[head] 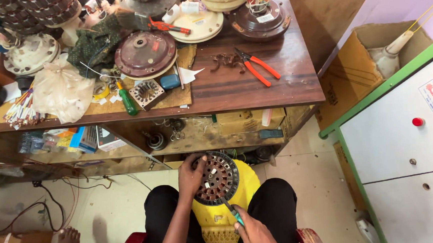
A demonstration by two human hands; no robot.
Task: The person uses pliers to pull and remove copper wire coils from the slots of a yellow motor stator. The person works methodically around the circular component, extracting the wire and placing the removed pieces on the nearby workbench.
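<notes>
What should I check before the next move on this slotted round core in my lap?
1. Left hand steadying the slotted core: ok.
2. Core resting on the yellow cloth: ok.
3. Right hand has a grip on the green-handled tool: ok.
4. Tool tip at the core's rim: ok.
5. Slots free of debris: cannot tell.
6. Orange pliers lying on the bench: ok.

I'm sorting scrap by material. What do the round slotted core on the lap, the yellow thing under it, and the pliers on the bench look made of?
Core: looks like dark, dull metal, stacked laminations by the ring of slots; left hand grips its rim.
Yellow thing: probably woven cloth or sacking; patterned, sagging edge.
Pliers: dark steel jaws, glossy orange grips, likely plastic or rubber.
</notes>
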